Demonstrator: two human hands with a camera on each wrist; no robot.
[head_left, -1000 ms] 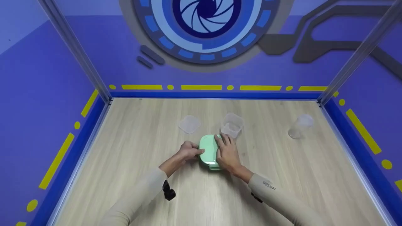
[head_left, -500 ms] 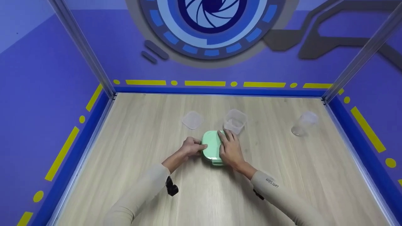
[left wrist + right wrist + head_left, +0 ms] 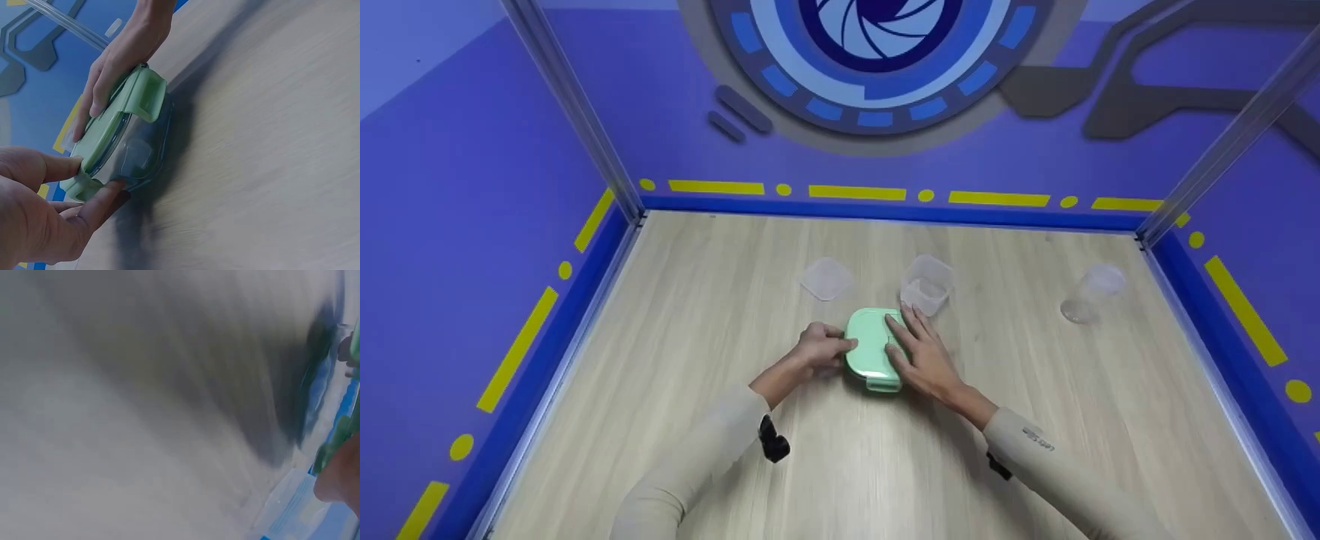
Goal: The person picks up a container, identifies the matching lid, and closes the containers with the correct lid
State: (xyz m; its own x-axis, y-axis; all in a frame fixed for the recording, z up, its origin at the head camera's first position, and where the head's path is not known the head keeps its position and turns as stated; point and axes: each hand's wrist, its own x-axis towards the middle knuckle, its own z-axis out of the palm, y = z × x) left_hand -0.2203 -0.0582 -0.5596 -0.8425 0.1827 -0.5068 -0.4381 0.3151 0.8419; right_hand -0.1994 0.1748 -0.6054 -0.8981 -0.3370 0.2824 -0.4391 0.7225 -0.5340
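Observation:
A glass food container with a mint-green lid (image 3: 870, 341) sits on the table between both hands. At its left edge my left hand (image 3: 819, 349) pinches it; in the left wrist view the thumb lies at the lid's latch (image 3: 84, 187) and fingertips touch the glass wall (image 3: 140, 146). The near-side latch flap (image 3: 149, 98) stands out from the glass. My right hand (image 3: 928, 360) rests on the lid's right part, fingers extended and spread. Only part of that hand (image 3: 342, 478) shows at the right wrist view's edge, so its fingertips are hidden there.
Just behind the container stands a clear square plastic tub (image 3: 928, 285), close to my right fingertips. A flat translucent lid (image 3: 826, 279) lies left of it. Farther right, a clear cylindrical jar (image 3: 1093, 292) is on the wooden table (image 3: 720, 277). Blue walls enclose the back and sides.
My right hand has shifted a little to the right on the lid, and its fingers are more spread. The left hand keeps its pinch. The head view has tilted slightly.

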